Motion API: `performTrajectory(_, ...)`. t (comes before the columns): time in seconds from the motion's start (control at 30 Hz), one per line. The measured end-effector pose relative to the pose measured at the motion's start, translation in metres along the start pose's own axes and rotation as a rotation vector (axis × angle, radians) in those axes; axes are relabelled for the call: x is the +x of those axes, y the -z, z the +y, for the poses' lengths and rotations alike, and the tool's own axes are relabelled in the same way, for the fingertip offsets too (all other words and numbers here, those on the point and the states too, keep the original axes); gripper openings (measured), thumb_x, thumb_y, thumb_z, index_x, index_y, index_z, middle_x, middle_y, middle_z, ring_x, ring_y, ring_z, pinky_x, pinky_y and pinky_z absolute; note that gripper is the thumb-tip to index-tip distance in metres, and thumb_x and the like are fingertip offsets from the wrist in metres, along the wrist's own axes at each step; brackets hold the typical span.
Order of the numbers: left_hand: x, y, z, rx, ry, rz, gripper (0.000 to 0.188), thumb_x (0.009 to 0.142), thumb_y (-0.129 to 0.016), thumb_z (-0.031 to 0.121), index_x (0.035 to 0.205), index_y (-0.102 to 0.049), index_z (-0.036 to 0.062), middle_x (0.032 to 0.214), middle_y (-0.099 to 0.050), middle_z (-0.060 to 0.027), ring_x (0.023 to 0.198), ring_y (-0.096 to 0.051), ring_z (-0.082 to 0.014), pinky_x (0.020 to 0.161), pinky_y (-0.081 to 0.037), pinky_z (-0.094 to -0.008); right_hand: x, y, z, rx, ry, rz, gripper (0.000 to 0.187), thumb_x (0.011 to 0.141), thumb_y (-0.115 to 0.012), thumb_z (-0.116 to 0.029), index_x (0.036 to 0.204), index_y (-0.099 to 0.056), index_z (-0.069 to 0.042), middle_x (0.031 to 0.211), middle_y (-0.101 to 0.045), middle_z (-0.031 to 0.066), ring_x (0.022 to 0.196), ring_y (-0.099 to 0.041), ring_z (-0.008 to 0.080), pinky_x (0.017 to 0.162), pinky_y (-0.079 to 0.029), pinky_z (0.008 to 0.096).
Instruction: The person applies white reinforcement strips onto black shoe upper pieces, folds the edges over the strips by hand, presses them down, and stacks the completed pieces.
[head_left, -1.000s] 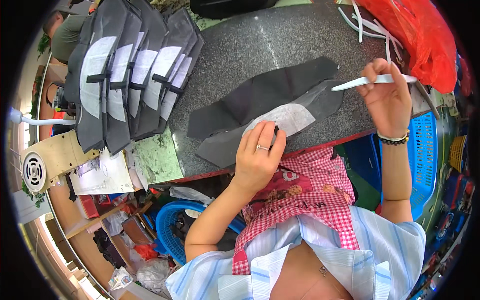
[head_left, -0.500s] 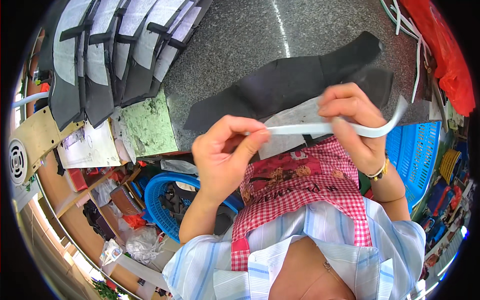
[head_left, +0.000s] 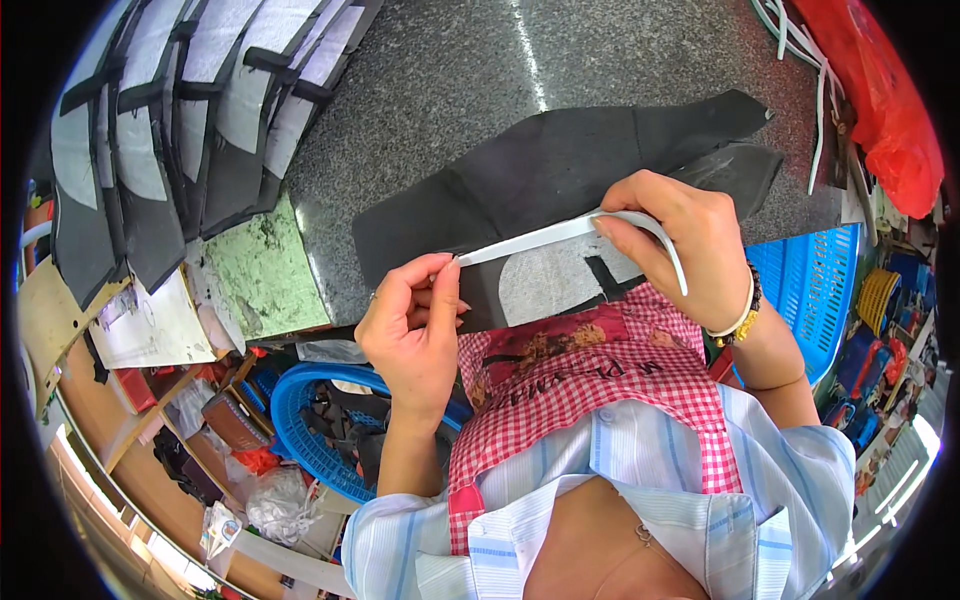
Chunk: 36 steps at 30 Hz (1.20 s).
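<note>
A narrow white strip (head_left: 530, 243) is stretched between my two hands, along a crease of a black sheet piece (head_left: 560, 150) with a pale grey patch (head_left: 545, 283). My left hand (head_left: 412, 320) pinches the strip's left end between thumb and fingertips, at the piece's left part. Farther right, my right hand (head_left: 685, 235) pinches the strip between thumb and forefinger. Beyond that pinch its free end curls down past the thumb. The black piece lies on the dark speckled table (head_left: 430, 90), its near edge close to my checked apron.
Similar black and pale pieces (head_left: 190, 110) overlap at the upper left. Loose white strips (head_left: 820, 120) and a red plastic bag (head_left: 880, 110) lie at the right. Blue baskets stand below the table edge, a round one (head_left: 290, 440) holding black scraps and another (head_left: 815, 300) at right.
Both hands have come down onto the black piece, the left moving slightly left. The strip, held in the air before, now lies along the piece. My right hand's grip has shifted along it.
</note>
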<state>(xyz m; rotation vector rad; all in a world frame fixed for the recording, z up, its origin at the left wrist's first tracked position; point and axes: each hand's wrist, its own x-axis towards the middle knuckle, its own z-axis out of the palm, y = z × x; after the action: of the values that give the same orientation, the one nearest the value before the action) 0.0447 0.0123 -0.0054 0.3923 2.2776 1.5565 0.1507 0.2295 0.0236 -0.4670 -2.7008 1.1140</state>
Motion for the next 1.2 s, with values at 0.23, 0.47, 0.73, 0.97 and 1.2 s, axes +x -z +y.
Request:
performTrajectory(0.23,0.008,-0.017,0.024,0.703,-0.465,0.127,0.015,0.080,-0.074,-0.004,0.094,-0.070,0.0011,0.085,-0.064,-0.0079,0.066,-0.062,-0.0164,0.053,-0.048,-0.0249,0.005,-0.002,0.009,-0.122,-0.022,-0.048,0.018,0.083,-0.069,-0.018,0.088,-0.056,-0.007,0.080,-0.064,0.0111,0.068,-0.065,0.0332,0.058,-0.051,0.0421)
performTrajectory(0.47,-0.007,-0.069,0.023,0.825,-0.934,-0.182,0.051,0.083,-0.072,0.044,0.102,-0.068,-0.0033,0.110,-0.066,-0.0163,0.106,-0.062,-0.0300,0.088,-0.050,-0.0429,-0.012,0.022,0.026,0.123,-0.112,0.154,0.016,0.082,-0.073,-0.006,0.096,-0.068,-0.002,0.088,-0.070,0.0112,0.075,-0.070,0.0237,0.065,-0.055,0.0312)
performTrajectory(0.73,-0.014,-0.077,0.035,1.034,-0.930,-0.231,0.066,0.079,-0.071,0.052,0.119,-0.065,0.0005,0.106,-0.064,-0.0141,0.101,-0.059,-0.0272,0.095,-0.045,-0.0431,-0.017,0.025,0.036,-0.005,-0.138,0.265,0.019,0.081,-0.073,-0.006,0.098,-0.067,-0.003,0.085,-0.068,0.0092,0.067,-0.069,0.0183,0.060,-0.055,0.0284)
performTrajectory(0.97,-0.005,-0.069,0.043,1.213,-0.959,-0.376,0.062,0.082,-0.065,0.045,0.131,-0.061,0.0069,0.108,-0.058,-0.0115,0.106,-0.053,-0.0283,0.097,-0.041,-0.0468,0.011,0.063,0.038,-0.315,-0.367,-0.010,0.045,0.070,-0.083,-0.029,0.098,-0.057,-0.004,0.073,-0.066,0.0133,0.071,-0.069,0.0301,0.063,-0.052,0.0405)
performTrajectory(1.2,0.043,-0.099,0.082,1.000,-0.758,-0.486,0.062,0.074,-0.077,0.030,0.129,-0.058,0.0090,0.117,-0.058,-0.0111,0.111,-0.053,-0.0297,0.104,-0.035,-0.0478,0.002,0.067,0.063,0.030,-0.279,-0.110,0.044,0.074,-0.082,-0.026,0.104,-0.059,-0.004,0.073,-0.066,0.0104,0.070,-0.068,0.0295,0.066,-0.052,0.0397)
